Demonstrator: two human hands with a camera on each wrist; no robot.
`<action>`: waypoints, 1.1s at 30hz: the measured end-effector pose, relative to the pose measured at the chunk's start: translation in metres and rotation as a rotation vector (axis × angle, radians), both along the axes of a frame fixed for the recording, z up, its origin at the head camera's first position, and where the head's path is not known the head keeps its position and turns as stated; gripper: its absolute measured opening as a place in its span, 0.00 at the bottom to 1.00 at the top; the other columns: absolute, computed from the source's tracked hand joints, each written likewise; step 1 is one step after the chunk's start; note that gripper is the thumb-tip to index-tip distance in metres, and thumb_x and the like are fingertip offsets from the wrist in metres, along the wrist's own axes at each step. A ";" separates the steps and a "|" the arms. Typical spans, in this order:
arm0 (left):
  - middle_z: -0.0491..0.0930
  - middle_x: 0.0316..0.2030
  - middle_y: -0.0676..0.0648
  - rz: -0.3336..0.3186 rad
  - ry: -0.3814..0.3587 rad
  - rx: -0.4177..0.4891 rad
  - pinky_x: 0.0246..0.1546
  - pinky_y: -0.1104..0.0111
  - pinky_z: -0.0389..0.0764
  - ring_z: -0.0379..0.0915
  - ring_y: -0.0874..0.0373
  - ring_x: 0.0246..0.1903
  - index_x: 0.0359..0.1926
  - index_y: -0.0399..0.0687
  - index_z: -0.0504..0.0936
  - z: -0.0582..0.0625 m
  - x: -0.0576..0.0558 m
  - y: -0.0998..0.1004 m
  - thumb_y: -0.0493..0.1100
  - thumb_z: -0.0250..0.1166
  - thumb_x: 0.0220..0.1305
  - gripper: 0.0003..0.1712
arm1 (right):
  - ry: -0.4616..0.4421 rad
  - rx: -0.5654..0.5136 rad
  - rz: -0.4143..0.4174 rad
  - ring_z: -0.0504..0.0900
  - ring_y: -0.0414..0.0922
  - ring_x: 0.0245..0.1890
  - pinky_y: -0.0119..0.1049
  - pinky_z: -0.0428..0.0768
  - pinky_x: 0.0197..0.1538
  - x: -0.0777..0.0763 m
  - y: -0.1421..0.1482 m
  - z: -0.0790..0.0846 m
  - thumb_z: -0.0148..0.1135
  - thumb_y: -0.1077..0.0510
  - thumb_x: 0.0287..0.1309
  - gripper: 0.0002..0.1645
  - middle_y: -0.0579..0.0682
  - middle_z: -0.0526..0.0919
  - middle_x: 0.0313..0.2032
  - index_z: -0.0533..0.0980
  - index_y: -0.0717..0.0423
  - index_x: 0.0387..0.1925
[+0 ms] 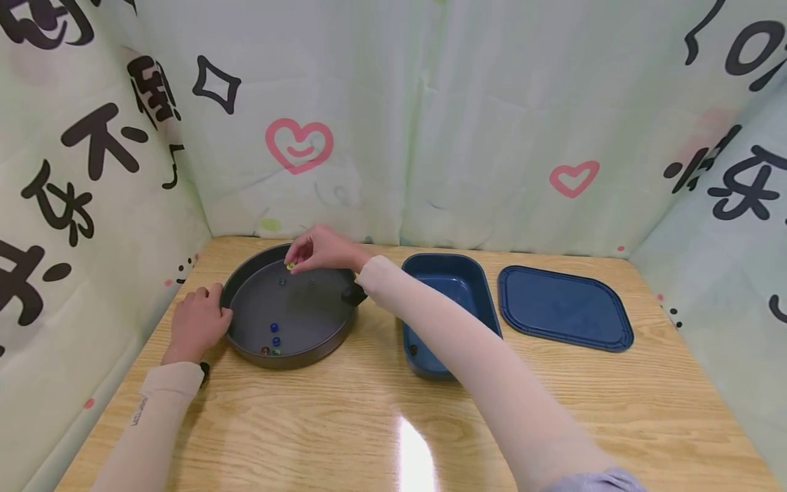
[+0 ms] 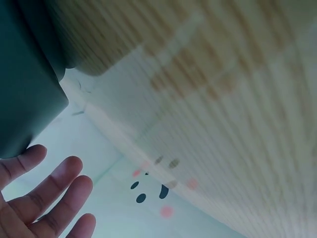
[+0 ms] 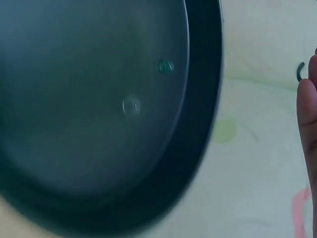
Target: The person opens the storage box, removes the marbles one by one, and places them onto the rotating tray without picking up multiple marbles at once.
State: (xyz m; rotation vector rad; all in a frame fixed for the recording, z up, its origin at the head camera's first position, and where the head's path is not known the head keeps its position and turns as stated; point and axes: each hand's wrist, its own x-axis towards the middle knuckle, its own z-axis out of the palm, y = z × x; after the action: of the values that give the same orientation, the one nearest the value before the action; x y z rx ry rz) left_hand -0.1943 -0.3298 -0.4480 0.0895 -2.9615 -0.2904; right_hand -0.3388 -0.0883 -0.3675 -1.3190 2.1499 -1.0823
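Over the far side of a dark round pan (image 1: 307, 318), my right hand (image 1: 322, 249) pinches a small yellow-green marble (image 1: 291, 266) between thumb and fingertips. My left hand (image 1: 198, 318) rests against the pan's left side. Its fingers (image 2: 54, 188) are spread and relaxed in the left wrist view, one fingertip at the pan's lower edge. Inside the pan lie blue marbles (image 1: 274, 328), a reddish-brown marble (image 1: 265, 350) and a green one beside it near the front wall. Farther back are a clear marble (image 3: 131, 105) and a teal-green marble (image 3: 166, 66).
Right of the pan stands a deep blue container (image 1: 451, 263), partly covered by my right forearm, with a dark marble (image 1: 413, 350) in its near corner. A flat blue lid (image 1: 562, 307) lies farther right. The black pan handle (image 1: 353, 295) points right. Printed curtains (image 1: 479, 137) surround the wooden table (image 1: 320, 424).
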 end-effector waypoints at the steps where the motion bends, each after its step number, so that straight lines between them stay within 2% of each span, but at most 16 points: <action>1: 0.71 0.40 0.26 0.002 0.005 -0.002 0.38 0.43 0.68 0.67 0.32 0.38 0.51 0.30 0.65 0.000 0.000 0.000 0.40 0.48 0.57 0.22 | 0.007 0.004 0.004 0.80 0.38 0.30 0.26 0.78 0.38 0.000 -0.005 -0.003 0.69 0.61 0.49 0.12 0.54 0.86 0.34 0.83 0.62 0.37; 7: 0.71 0.38 0.27 0.006 0.040 -0.001 0.38 0.44 0.68 0.67 0.33 0.37 0.48 0.31 0.67 -0.003 -0.001 0.002 0.39 0.49 0.56 0.20 | 0.020 0.065 -0.006 0.81 0.38 0.31 0.24 0.78 0.38 0.004 -0.025 -0.022 0.68 0.61 0.51 0.10 0.53 0.86 0.36 0.83 0.60 0.37; 16: 0.68 0.35 0.29 0.007 0.108 -0.050 0.40 0.44 0.64 0.62 0.34 0.38 0.43 0.32 0.67 -0.004 -0.002 0.002 0.39 0.50 0.54 0.17 | 0.030 0.150 -0.056 0.82 0.39 0.34 0.23 0.77 0.39 0.004 -0.036 -0.038 0.67 0.62 0.52 0.08 0.52 0.86 0.37 0.83 0.58 0.36; 26: 0.68 0.36 0.29 0.004 0.089 -0.081 0.38 0.44 0.65 0.62 0.34 0.38 0.43 0.32 0.67 -0.001 -0.001 0.002 0.39 0.50 0.54 0.17 | 0.059 0.247 -0.044 0.80 0.37 0.32 0.21 0.76 0.38 -0.002 -0.045 -0.055 0.68 0.61 0.51 0.07 0.50 0.86 0.35 0.83 0.57 0.34; 33: 0.68 0.36 0.29 0.008 0.078 -0.076 0.38 0.45 0.65 0.62 0.34 0.38 0.43 0.32 0.67 -0.002 -0.002 0.002 0.39 0.50 0.54 0.17 | 0.048 0.313 -0.048 0.77 0.35 0.29 0.22 0.75 0.35 -0.002 -0.049 -0.061 0.69 0.63 0.49 0.06 0.51 0.85 0.32 0.83 0.59 0.32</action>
State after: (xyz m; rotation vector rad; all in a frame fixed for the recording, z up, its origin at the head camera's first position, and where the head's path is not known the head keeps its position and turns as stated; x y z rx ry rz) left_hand -0.1964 -0.3280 -0.4503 0.0781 -2.8899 -0.1758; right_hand -0.3412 -0.1372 -0.4286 -1.1637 2.2827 -0.6994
